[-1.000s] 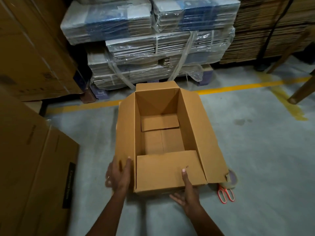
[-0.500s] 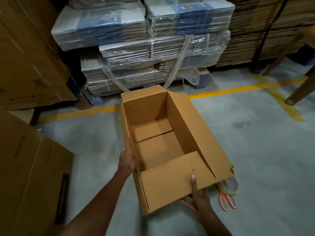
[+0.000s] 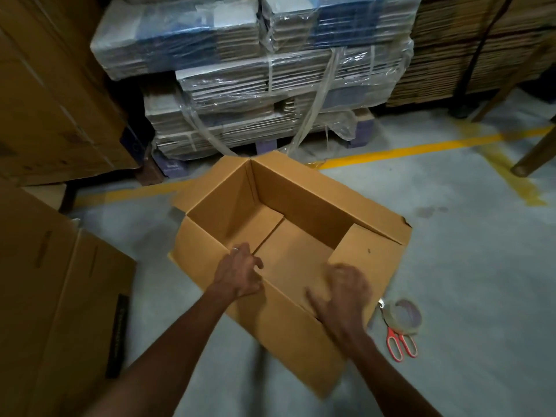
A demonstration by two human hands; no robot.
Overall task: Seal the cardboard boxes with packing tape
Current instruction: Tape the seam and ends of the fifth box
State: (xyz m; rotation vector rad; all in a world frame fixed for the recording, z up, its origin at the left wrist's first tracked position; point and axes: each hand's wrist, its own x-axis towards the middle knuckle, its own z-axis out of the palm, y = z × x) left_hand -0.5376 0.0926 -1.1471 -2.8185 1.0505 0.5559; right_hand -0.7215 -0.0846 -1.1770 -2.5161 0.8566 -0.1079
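Observation:
An open brown cardboard box (image 3: 304, 206) sits turned diagonally on the grey floor, its flaps standing up or spread out. My left hand (image 3: 239, 270) grips the top edge of the near wall, fingers curled over into the box. My right hand (image 3: 343, 291) is blurred; it lies against the near wall and the small right flap, fingers spread. A roll of packing tape (image 3: 401, 316) lies on the floor just right of the box, with red-handled scissors (image 3: 401, 344) beside it.
A large brown carton (image 3: 54, 296) stands at the left, another carton (image 3: 51, 94) behind it. Plastic-wrapped bundles of flat cardboard (image 3: 255, 76) are stacked on a pallet behind the box. A yellow floor line (image 3: 421, 149) crosses the floor. Wooden legs (image 3: 535, 152) stand at the far right.
The box has been rotated clockwise and now sits diagonally. My left hand moved from the left wall to the near edge; my right hand rose from under the flap onto the near wall.

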